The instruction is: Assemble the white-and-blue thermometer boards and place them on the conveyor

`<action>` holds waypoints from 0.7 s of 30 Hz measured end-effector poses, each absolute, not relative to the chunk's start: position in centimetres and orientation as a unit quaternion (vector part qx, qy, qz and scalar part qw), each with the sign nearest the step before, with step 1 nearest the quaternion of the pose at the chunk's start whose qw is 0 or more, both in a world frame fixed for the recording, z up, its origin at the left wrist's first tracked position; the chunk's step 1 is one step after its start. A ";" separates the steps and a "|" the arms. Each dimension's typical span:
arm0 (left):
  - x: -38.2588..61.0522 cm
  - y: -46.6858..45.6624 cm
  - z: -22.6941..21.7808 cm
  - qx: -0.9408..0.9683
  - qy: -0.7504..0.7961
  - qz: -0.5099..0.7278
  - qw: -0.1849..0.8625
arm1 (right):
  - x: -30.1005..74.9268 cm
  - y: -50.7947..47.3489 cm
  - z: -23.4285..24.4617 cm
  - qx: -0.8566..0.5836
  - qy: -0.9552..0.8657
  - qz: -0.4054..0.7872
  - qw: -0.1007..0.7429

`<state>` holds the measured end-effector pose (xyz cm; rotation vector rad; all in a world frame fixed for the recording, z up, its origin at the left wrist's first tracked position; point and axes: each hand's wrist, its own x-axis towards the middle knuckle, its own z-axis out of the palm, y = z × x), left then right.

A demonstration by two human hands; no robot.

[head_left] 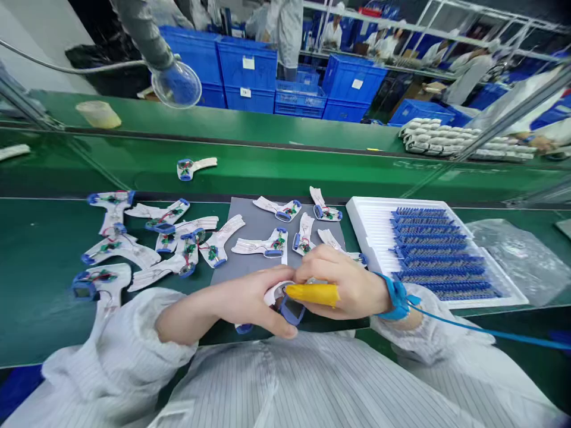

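Both my hands meet over the near edge of the green bench. My left hand point(250, 300) is closed round a white plastic half-shell with a blue end piece point(288, 308). My right hand point(343, 282) pinches the same shell from the right; its forefinger wears a yellow finger cot point(312, 292) and its wrist a blue grounding strap point(395, 297) with a blue cord. Several more white half-shells with small circuit boards and wires lie on a grey mat point(256, 229) just beyond my hands and on the bench to the left point(134, 238).
A white tray point(361, 211) holding rows of small blue parts stands to the right, with a clear plastic bag point(517, 252) beside it. One shell point(194, 166) lies on the green conveyor behind. Blue crates and other workers fill the background; stacked white shells point(441, 137) sit far right.
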<state>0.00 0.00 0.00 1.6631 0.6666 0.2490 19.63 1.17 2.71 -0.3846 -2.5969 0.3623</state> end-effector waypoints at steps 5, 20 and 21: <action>0.1 -0.1 0.0 0.687 0.303 0.111 0.651 | 18.7 1.5 3.6 -0.094 -0.979 0.074 0.166; 0.2 -1.3 -1.0 0.628 0.295 0.251 0.675 | 20.7 -0.5 0.0 -0.198 -0.895 0.193 0.350; 0.2 -1.4 -1.1 0.640 0.311 0.263 0.651 | 20.7 -0.5 -0.1 -0.207 -0.893 0.188 0.352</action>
